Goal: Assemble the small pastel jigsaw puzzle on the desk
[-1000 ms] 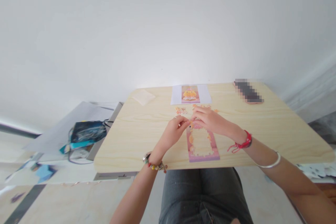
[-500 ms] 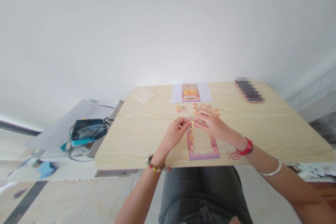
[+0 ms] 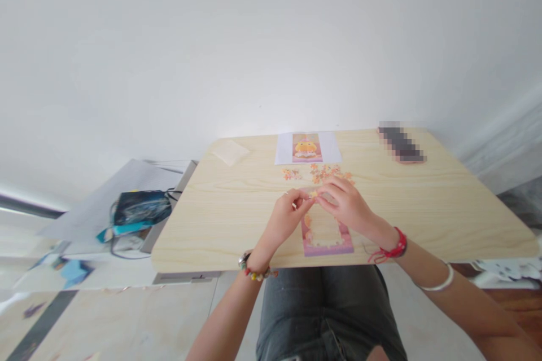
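Observation:
Between my fingertips is a small yellow jigsaw puzzle piece point(image 3: 314, 194). My left hand point(image 3: 289, 211) pinches it from the left, and my right hand point(image 3: 342, 203) pinches it from the right. Both hands are above the upper end of a partly assembled puzzle point(image 3: 328, 250), a pink and purple border around an open middle; my fingers hide its top part. Just beyond my right hand lies a pile of loose puzzle pieces point(image 3: 325, 172), with a smaller group of pieces point(image 3: 291, 174) to its left.
Behind the pieces, a white sheet with a printed yellow character picture point(image 3: 307, 148) lies on the wooden table point(image 3: 215, 208). A phone point(image 3: 401, 144) rests at the back right and a pale square packet point(image 3: 231, 152) at the back left. A dark bag point(image 3: 143, 207) sits left of the table.
Both hands have shifted slightly to the right and closer together around the yellow piece. The loose pieces and the puzzle border stay in place; the view has tilted slightly.

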`<action>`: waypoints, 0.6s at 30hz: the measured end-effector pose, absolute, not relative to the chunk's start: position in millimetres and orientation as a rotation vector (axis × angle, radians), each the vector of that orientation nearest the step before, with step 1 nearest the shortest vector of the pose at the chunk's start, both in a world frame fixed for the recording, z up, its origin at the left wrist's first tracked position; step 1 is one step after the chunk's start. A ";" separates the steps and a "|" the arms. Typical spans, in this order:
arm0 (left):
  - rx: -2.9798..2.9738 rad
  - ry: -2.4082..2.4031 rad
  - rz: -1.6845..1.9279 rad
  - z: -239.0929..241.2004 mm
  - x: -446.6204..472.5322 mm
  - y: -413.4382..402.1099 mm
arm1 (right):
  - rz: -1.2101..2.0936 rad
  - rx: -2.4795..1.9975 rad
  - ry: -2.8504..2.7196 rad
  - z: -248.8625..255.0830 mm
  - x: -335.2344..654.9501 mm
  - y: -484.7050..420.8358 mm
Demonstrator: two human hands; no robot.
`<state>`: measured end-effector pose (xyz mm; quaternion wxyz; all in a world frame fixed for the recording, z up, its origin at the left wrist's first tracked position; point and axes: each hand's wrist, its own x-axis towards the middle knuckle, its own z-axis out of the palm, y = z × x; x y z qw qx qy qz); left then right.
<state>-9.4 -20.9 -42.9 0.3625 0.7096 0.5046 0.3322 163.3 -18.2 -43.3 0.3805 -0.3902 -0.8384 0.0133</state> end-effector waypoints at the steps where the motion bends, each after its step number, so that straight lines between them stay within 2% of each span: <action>1: 1.817 1.288 0.853 -42.9 -9.6 -20.7 | 0.033 -1.004 -2.134 -43.4 163.2 -18.6; 11: 2.023 1.189 0.595 -31.9 -17.7 -6.6 | 0.079 -0.847 -2.403 -29.9 175.8 -7.7; 18: 2.122 1.184 0.583 -37.8 -10.8 -8.9 | 0.047 -0.899 -2.452 -39.4 183.9 -11.5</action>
